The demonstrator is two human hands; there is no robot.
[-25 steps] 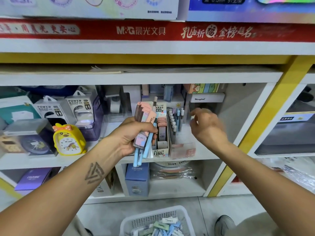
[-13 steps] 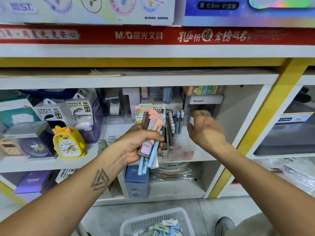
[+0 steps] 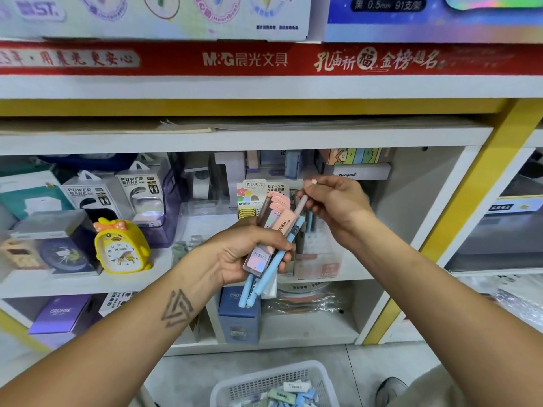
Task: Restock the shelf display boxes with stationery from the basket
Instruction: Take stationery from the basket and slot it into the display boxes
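Right hand has come back from the display box on the shelf to the bundle, and its fingers now pinch the top of a pink pencil, white eraser end up, which a second ago stood among the rest. That reads as one item being drawn out for the box, so restocking looks to be mid-way: one pencil on its way, most of the stock not yet shelved.

Left hand stays wrapped round the bundle of pink lead cases and blue pencils, held in front of the shelf at about the same height as before, blue ends hanging below the fist. Whether the pink pencil has fully cleared that grip I cannot tell; its lower part runs behind the cases.

Behind the bundle, the box holds a few upright blue pencils, partly hidden by the hands.

Down on the floor, the basket sits where it was, with small packets inside. Compared with the earlier view, the hands are closer together and the shelf goods look unmoved.
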